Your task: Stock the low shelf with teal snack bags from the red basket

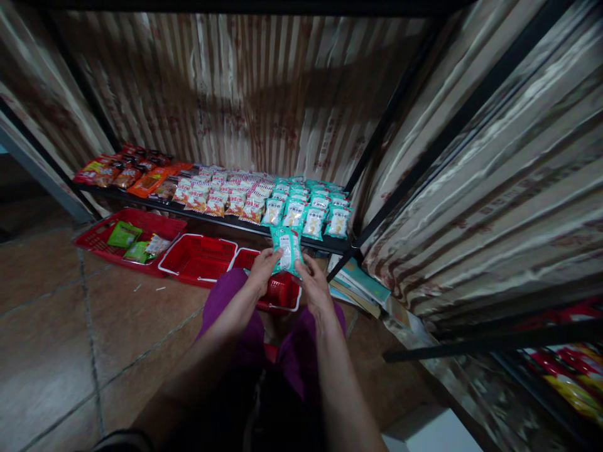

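Note:
Between my two hands is a teal snack bag (286,246) with a pale printed panel facing up. My left hand (264,269) grips its left side, thumb on the front. My right hand (313,279) pinches the lower right edge. The bag is held over a red basket (282,290), just in front of the shelf edge. Behind it, rows of matching teal snack bags (315,213) stand on the black shelf (226,220). White and red snack bags (217,199) fill the shelf's middle.
Orange and red snack packs (151,181) lie at the shelf's left end. A red basket (162,221) on the floor holds several green packets (124,233); another red basket (200,254) stands beside it. Books or folders (360,282) lie under the shelf's right end. Black posts (400,107) frame the shelf.

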